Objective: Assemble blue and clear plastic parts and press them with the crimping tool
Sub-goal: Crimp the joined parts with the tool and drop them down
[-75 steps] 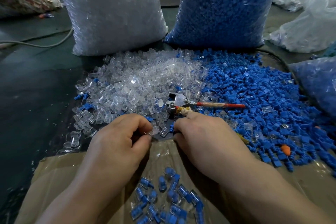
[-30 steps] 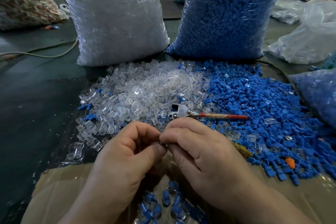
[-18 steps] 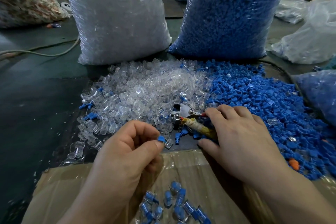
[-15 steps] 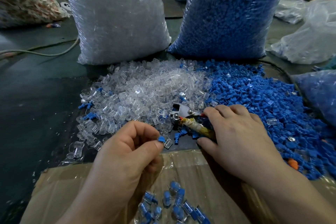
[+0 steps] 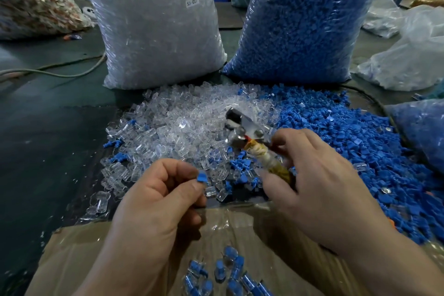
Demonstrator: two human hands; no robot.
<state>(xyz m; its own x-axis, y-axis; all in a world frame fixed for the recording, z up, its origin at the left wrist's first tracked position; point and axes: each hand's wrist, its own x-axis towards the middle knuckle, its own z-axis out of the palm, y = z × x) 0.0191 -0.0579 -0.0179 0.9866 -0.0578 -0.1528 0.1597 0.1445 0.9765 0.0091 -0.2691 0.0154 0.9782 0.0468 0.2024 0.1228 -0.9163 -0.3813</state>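
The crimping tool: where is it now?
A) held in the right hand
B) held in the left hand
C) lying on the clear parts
A: the right hand grips the crimping tool by its wrapped handle; the left hand pinches a blue part.

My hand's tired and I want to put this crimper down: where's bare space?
Bare: the dark tabletop left of the clear pile, this side of the cable; also the cardboard left of the finished pieces. Crowded: the clear pile and blue pile ahead, with the clear-parts bag and blue-parts bag behind them.
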